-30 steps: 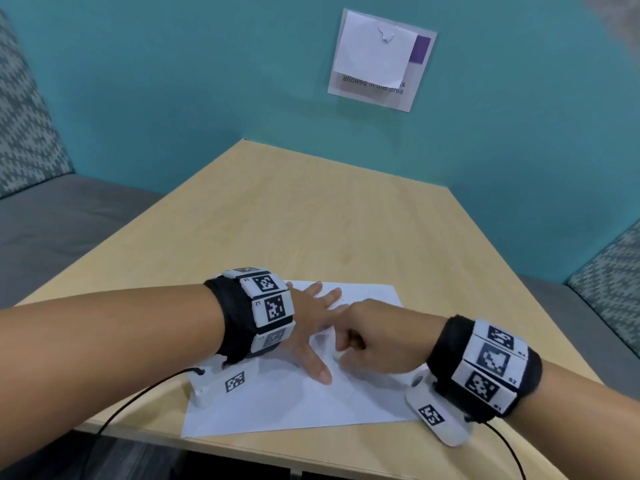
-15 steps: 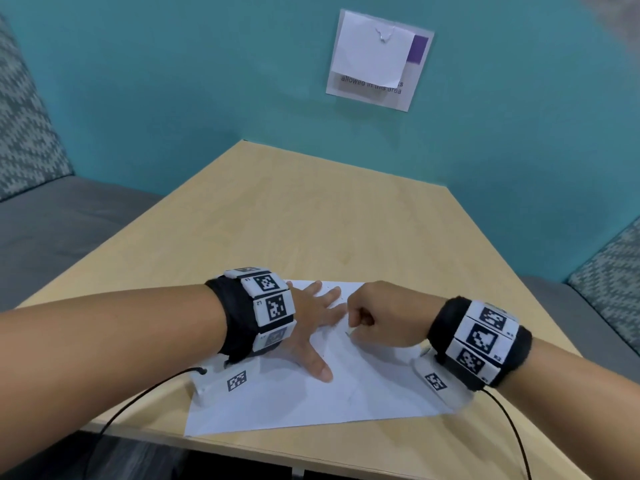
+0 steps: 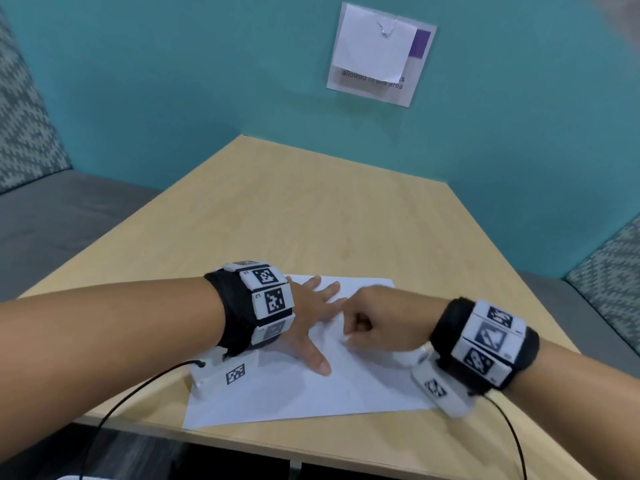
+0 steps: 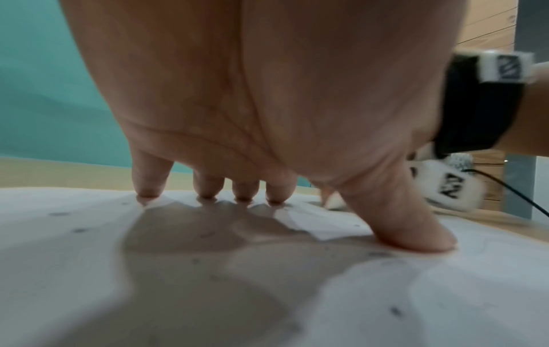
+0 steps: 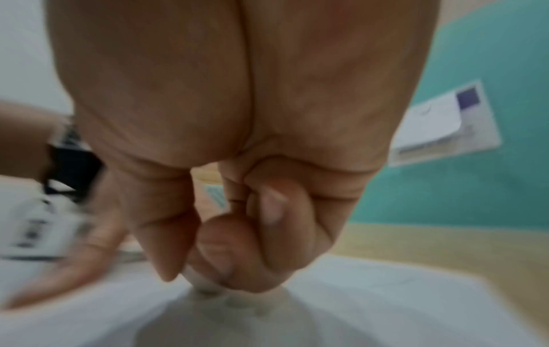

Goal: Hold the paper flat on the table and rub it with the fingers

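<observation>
A white sheet of paper [image 3: 311, 400] lies on the light wooden table [image 3: 311, 220] near its front edge. My left hand [image 3: 311, 317] rests flat on the sheet with its fingers spread. In the left wrist view the fingertips [image 4: 205, 192] and thumb press the paper [image 4: 89, 281]. My right hand [image 3: 377, 323] is curled just right of the left one. It pinches a small white piece [image 5: 193, 279] between thumb and fingers, with the tip down on the paper [image 5: 386, 293]. That piece shows in the head view as a white speck [image 3: 346, 339].
A teal wall with a paper sign [image 3: 381, 53] stands behind the table. Grey benches with patterned cushions [image 3: 52, 220] [image 3: 606, 278] flank it. Black cables [image 3: 138, 393] run from both wrist units over the front edge.
My right hand slid a little away over the paper, then came back slightly nearer, still pinching the white piece. The left hand stayed flat in place.
</observation>
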`<state>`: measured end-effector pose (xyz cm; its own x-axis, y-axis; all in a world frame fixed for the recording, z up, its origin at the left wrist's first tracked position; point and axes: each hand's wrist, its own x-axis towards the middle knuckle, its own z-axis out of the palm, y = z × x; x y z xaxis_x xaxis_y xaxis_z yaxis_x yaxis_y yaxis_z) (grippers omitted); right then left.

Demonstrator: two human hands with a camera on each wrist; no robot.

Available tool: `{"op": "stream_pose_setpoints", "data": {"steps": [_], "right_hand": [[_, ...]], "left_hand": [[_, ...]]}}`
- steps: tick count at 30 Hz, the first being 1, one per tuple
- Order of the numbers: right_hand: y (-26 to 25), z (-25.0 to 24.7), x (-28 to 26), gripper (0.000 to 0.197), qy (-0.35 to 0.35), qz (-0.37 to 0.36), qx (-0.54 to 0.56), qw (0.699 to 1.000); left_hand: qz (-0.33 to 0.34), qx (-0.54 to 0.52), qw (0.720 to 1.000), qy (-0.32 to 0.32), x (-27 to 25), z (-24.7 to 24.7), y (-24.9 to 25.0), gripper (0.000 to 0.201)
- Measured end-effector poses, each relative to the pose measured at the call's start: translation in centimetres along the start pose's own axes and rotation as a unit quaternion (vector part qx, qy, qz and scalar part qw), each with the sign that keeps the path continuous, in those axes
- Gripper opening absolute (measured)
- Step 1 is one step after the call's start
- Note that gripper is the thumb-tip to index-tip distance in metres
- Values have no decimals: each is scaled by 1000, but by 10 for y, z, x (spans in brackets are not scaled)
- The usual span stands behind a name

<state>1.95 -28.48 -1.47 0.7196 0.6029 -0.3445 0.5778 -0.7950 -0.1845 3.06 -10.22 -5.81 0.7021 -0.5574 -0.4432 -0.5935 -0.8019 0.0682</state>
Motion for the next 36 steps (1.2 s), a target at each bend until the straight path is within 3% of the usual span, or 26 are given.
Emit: {"op": "stream_pose_setpoints", "data": {"steps": [3,7,12,16,21,26,31,34,36], "right_hand": [[16,-7,3,12,35,48,4,998],[-12,10,-10,16,-16,-26,2,1000],[14,-4,1,11,29,44,2,999],[-14,11,-10,17,-20,-24,11,999],[12,-6,1,13,27,48,6,998],[-12,9,-8,11,-14,-15,15,1000],[7,0,0,14,32,33,6,999],[6,4,1,9,32,27,2,999],[9,2,1,12,39,37,2,999]], "left_hand": [[-6,8,1000,2,0,1,1,115],[1,-12,1000,6,-3,-1,1,112],[-8,5,1000,-4,-1,-2,3,114],[0,-11,1000,3,-1,-1,1,112],[-8,3,1000,-9,-1,-2,3,115],[4,-10,1000,2,-2,-2,-1,110],[-14,18,1000,2,0,-2,1,119],[-19,32,999,28,-8,-6,8,114],[-20,29,999,5,-18,-7,10,113]]}}
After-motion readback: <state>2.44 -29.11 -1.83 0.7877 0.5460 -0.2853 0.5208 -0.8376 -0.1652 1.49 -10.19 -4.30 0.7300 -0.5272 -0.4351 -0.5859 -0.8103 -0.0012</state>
